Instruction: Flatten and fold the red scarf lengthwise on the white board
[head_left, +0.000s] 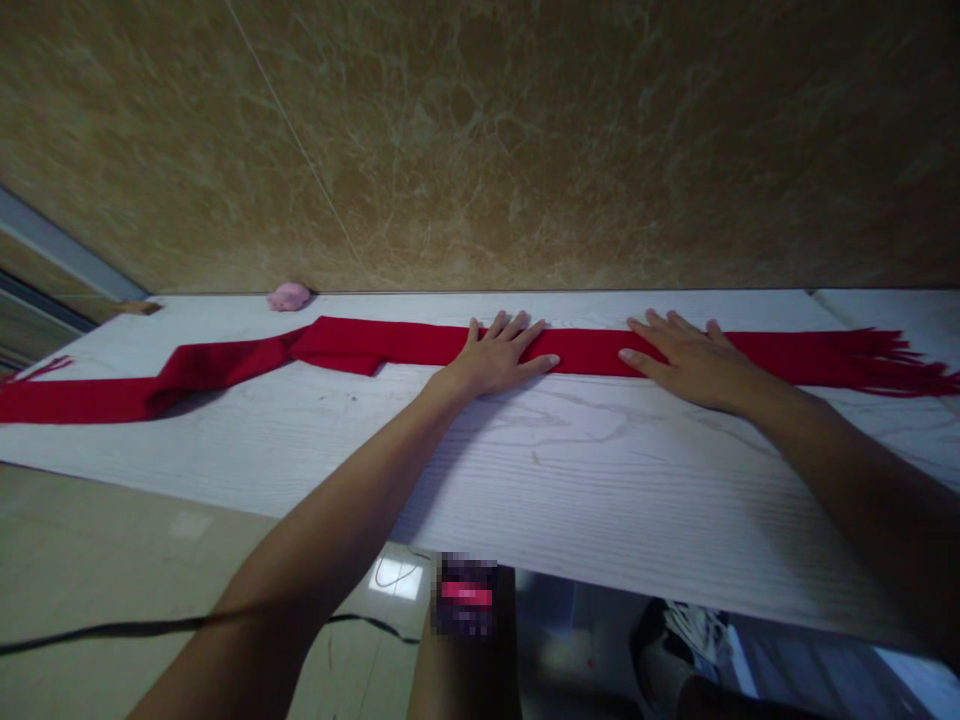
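Note:
A long red scarf lies stretched across the far side of a white wood-grain table, close to the wall. Its fringed end reaches the right edge, and its left part is folded and twisted toward the table's left corner. My left hand lies flat on the scarf near its middle, fingers spread. My right hand lies flat on the scarf a little to the right, fingers stretched out. Neither hand grips anything.
A small pink object sits at the table's back edge by the brown marbled wall. A dark cable runs over the tiled floor below the table's near edge. A shoe shows under the table.

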